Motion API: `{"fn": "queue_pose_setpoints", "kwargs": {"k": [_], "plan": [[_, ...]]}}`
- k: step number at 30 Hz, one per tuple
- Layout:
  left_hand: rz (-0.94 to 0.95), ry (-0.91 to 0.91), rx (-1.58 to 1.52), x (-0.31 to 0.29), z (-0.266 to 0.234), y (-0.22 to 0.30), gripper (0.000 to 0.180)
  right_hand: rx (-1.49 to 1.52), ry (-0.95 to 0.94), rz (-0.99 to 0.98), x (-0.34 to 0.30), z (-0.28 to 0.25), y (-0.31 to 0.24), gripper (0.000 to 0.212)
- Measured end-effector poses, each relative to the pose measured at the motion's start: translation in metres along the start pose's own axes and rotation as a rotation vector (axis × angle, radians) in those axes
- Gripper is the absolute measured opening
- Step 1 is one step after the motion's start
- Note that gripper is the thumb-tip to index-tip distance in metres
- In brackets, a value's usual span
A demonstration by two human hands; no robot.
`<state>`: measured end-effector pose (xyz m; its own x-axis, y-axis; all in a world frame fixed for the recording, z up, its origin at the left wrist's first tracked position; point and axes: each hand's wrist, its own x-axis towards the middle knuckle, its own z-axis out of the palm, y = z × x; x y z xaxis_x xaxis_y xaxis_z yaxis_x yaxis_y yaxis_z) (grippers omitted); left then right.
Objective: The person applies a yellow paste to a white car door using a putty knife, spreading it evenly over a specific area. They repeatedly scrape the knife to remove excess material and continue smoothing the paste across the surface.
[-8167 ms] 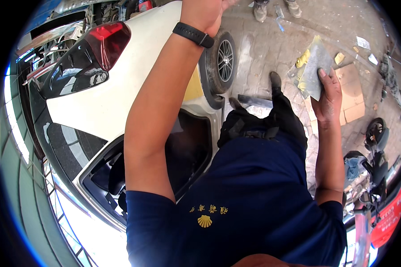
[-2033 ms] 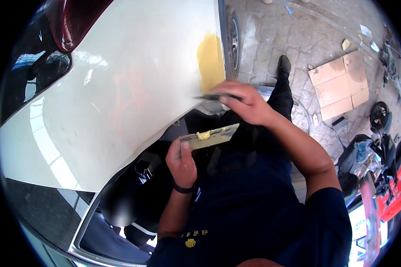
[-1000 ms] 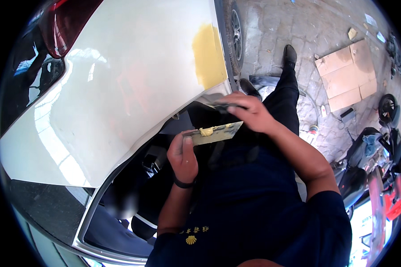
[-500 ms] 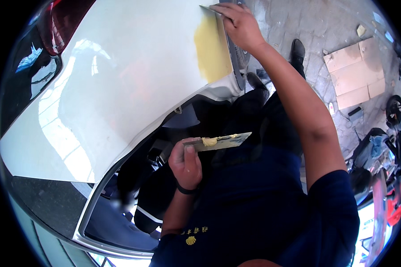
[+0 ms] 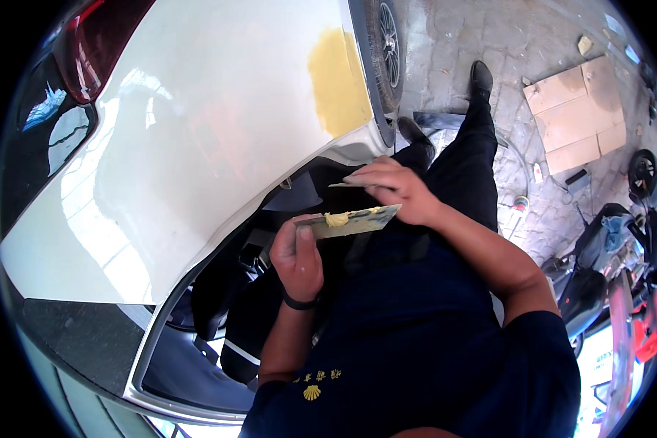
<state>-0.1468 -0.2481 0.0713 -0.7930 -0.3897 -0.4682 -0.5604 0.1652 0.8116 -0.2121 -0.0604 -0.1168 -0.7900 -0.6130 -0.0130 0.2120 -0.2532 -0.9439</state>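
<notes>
Left hand (image 5: 297, 257) grips mixing board (image 5: 358, 221) bearing yellow filler (image 5: 336, 218); right hand (image 5: 392, 191) grips spreader (image 5: 345, 185). Step: reloading. Next: scoop filler cleanly.

A single fisheye view from a camera worn on the person's head, looking steeply down along their own chest and arms. The picture is upright and unmirrored, with a dark round border and straight edges bending near the rim. Both hands, the left hand (image 5: 299, 257) and the right hand (image 5: 398, 191), sit close, near centre. A white car panel (image 5: 197, 146) fills the upper left; paved ground (image 5: 518, 44) lies farther off, upper right.
</notes>
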Motion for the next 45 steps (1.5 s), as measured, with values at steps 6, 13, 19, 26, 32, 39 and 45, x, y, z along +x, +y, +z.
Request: {"fn": "queue_pose_setpoints", "kwargs": {"k": [6, 13, 19, 26, 32, 39, 45], "plan": [[0.016, 0.008, -0.033, 0.004, 0.025, 0.005, 0.026, 0.469, -0.218, 0.11, -0.002, -0.076, -0.1, 0.034], [-0.041, -0.079, -0.293, 0.021, 0.068, 0.03, 0.023, -0.087, -0.037, 0.136, -0.023, -0.157, -0.135, 0.029], [-0.04, -0.149, -0.325, 0.06, 0.168, 0.068, 0.021, 0.457, 0.312, 0.239, -0.056, -0.201, -0.176, 0.035], [-0.011, -0.102, -0.385, 0.111, 0.293, 0.153, 0.025, 0.413, 0.719, 0.406, -0.061, -0.325, -0.228, 0.032], [0.262, -0.293, 0.034, 0.125, 0.367, 0.217, 0.025, 0.658, 0.973, 0.369, -0.027, -0.389, -0.259, 0.024], [0.378, -0.678, 0.312, 0.178, 0.447, 0.32, 0.031, 0.356, 0.851, 0.319, 0.002, -0.453, -0.332, 0.021], [0.51, -0.759, 0.209, 0.205, 0.507, 0.352, 0.03, -0.082, 0.737, 0.227, 0.022, -0.525, -0.377, 0.017]]}}
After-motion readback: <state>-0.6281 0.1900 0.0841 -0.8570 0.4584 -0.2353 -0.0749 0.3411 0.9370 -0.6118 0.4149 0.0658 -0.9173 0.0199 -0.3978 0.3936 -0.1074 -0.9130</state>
